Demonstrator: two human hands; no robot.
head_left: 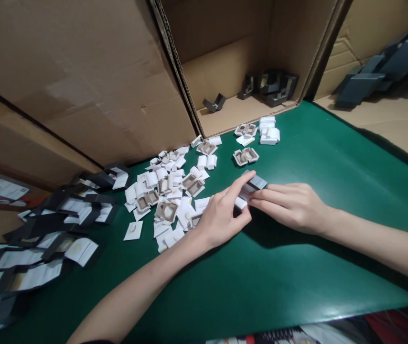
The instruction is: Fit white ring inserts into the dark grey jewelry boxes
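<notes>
Over the middle of the green table, both hands hold one small dark box with something white inside it. My left hand grips it from the left, thumb below and index finger along the top. From the right, my right hand has its fingers closed on the box's side, partly hiding it. Just left of my left hand lies a loose heap of white cards and folded paper inserts. Beyond the hands sits a moulded grey-white tray.
Many opened black boxes with white linings crowd the left side. A large cardboard carton stands open at the back with several black boxes inside. Flat dark boxes lie in another carton at right. More white inserts sit near the carton.
</notes>
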